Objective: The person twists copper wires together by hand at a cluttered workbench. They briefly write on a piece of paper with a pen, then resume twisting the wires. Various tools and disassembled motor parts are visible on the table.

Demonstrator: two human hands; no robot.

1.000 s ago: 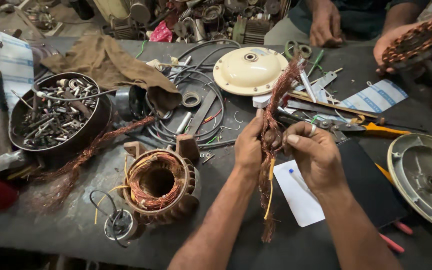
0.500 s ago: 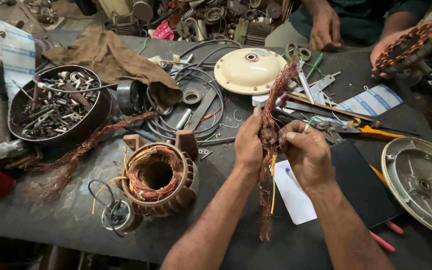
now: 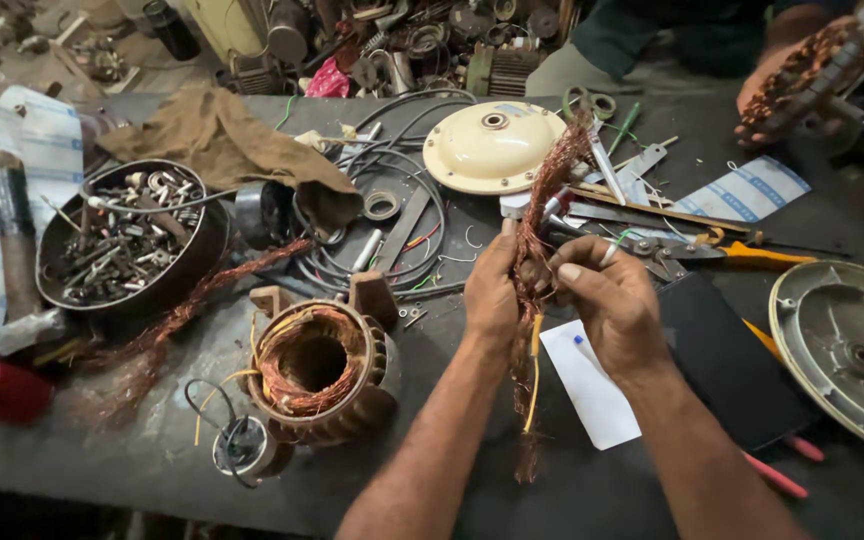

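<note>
Dark and grimy, the workbench (image 3: 152, 460) is crowded with motor parts, tools and scrap. Above its middle, both hands hold a long bundle of copper winding wire (image 3: 530, 250), which runs upright from near a cream dome-shaped cover (image 3: 492, 146) down past the wrists, ending in a frayed tail over the bench. The left hand (image 3: 490, 290) has its fingers curled shut around the bundle from the left. The right hand (image 3: 607, 295) pinches the same bundle from the right, thumb and forefinger closed on the strands. A yellow sleeve (image 3: 532, 380) hangs among the strands below the hands.

Under the right forearm lies a white card (image 3: 592, 395) with a blue mark, just beside a black flat pad (image 3: 722, 360). Behind the right hand lie pliers with orange handles (image 3: 722, 250) among other flat tools. At the right edge sits a round grey metal end plate (image 3: 847, 345).

Left of the hands stands a motor stator (image 3: 317, 370) with copper coils in its bore, and close in front of it a small round part with black leads (image 3: 242, 450). More loose copper wire (image 3: 182, 320) trails from it toward a dark bowl of bolts and screws (image 3: 127, 240). A brown rag (image 3: 217, 140) lies behind the bowl, beside coils of grey cable (image 3: 382, 215).

At the far right corner another person's hand (image 3: 777, 85) holds a second copper-wound part (image 3: 812, 70).
</note>
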